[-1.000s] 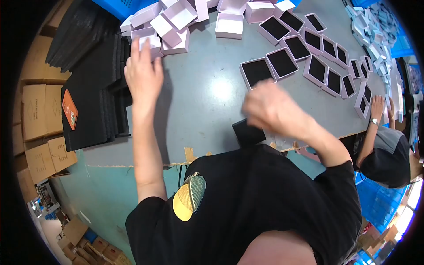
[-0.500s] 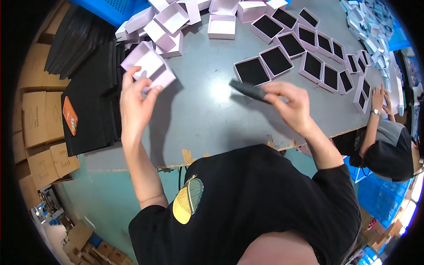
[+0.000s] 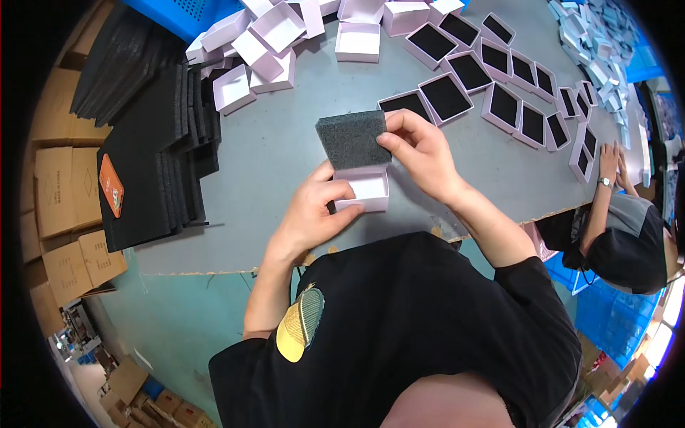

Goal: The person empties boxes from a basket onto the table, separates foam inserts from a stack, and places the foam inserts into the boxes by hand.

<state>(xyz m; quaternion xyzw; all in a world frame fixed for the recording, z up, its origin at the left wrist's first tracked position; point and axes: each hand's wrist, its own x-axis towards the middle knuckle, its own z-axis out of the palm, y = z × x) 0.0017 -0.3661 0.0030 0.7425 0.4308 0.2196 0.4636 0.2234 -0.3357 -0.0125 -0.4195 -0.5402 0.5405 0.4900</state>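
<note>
A small white-pink box (image 3: pixel 371 189) stands on the grey table near its front edge, its hollow facing up. My left hand (image 3: pixel 317 207) grips its left wall, thumb outside and fingers at the rim. Just above and behind the box, my right hand (image 3: pixel 421 146) pinches a dark grey foam pad (image 3: pixel 353 139) by its right edge. The pad is tilted with its broad face toward me and hides the far part of the box. Behind my right hand lies a box with a black insert (image 3: pixel 405 107), partly covered by the pad and fingers.
Several boxes with black inserts (image 3: pixel 505 107) sit at the right. White boxes (image 3: pixel 280 28) are heaped at the back left. Black foam sheets (image 3: pixel 153 153) and an orange card (image 3: pixel 111 184) lie left. At far right are a co-worker's hands (image 3: pixel 614 160) and pale blue boxes (image 3: pixel 596 50).
My left hand has brought the box from the left pile to the table before me. My right hand has moved left with the foam pad and turned its broad face toward me.
</note>
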